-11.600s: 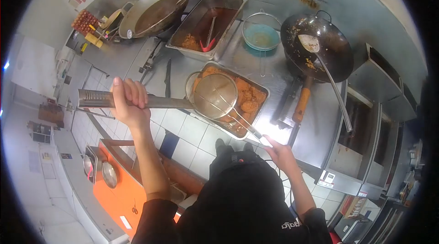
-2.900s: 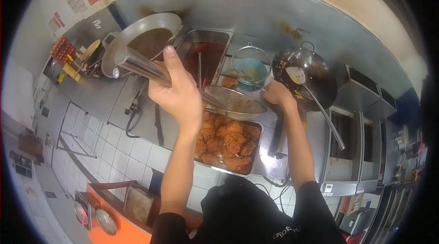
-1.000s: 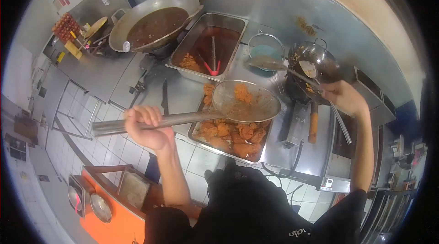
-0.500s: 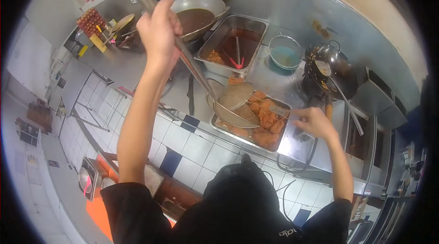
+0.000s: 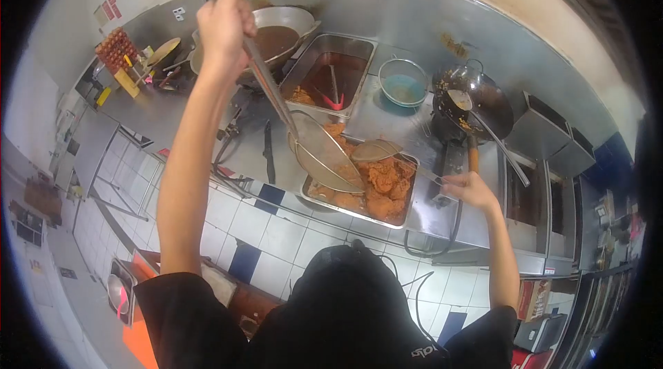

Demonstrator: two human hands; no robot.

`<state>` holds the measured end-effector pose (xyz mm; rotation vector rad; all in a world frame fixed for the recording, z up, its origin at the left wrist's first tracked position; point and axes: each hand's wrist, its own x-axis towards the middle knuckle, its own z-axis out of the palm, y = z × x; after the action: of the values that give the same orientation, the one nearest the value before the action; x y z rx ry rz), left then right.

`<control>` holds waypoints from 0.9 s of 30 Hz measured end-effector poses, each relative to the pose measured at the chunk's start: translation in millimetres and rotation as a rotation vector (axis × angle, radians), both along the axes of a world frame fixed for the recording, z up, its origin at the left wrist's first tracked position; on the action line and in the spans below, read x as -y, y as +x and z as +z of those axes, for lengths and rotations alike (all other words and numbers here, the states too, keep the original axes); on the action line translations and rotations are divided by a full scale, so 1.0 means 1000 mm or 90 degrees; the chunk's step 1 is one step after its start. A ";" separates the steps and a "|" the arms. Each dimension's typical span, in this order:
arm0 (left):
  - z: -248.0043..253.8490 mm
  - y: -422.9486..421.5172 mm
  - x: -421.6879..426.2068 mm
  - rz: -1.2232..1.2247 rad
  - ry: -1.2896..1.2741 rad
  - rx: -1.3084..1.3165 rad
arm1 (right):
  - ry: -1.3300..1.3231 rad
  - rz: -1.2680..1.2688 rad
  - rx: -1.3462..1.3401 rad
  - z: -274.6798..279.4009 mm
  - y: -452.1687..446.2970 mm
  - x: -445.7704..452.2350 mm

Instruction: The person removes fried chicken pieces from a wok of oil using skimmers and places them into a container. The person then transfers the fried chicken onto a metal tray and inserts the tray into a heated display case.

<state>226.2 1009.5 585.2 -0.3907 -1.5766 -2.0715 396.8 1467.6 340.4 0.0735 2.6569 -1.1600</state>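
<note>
My left hand (image 5: 224, 34) is wrapped round the long metal handle of a large mesh skimmer (image 5: 324, 151). The skimmer's round head is tilted over the left part of a metal tray (image 5: 336, 206). Fried chicken pieces (image 5: 388, 186) fill that tray, heaped mostly on its right side. Pinched between the fingers of my right hand (image 5: 473, 191) is the thin wire handle of a smaller mesh skimmer (image 5: 377, 150). Its head lies just above the chicken, close to the large skimmer's rim; whether it touches the pieces I cannot tell.
Behind the tray stand a deep pan of dark red liquid (image 5: 345, 68) with red-tipped tongs (image 5: 335, 96) in it, and a wok of brown liquid (image 5: 304, 20). Further right are a sieve over a blue-green bowl (image 5: 402, 86) and a dark wok (image 5: 494, 103) with a ladle.
The smaller skimmer has come away from the large skimmer's head and moved right, over the chicken. The large skimmer's head is tilted more steeply. The whole view has shifted slightly.
</note>
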 end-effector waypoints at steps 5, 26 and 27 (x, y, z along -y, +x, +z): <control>0.010 0.014 0.029 0.000 0.036 0.016 | -0.207 -0.143 0.109 0.002 -0.004 -0.004; -0.016 0.030 0.136 0.086 0.088 -0.066 | -0.045 0.184 -0.073 0.030 -0.085 0.103; -0.014 0.040 0.137 0.115 0.090 -0.066 | 0.010 0.222 -0.146 0.022 -0.092 0.111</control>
<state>266.0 872.2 571.3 -0.2883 -1.3436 -1.9764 304.4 1356.7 362.1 -0.5292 2.7186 -1.0853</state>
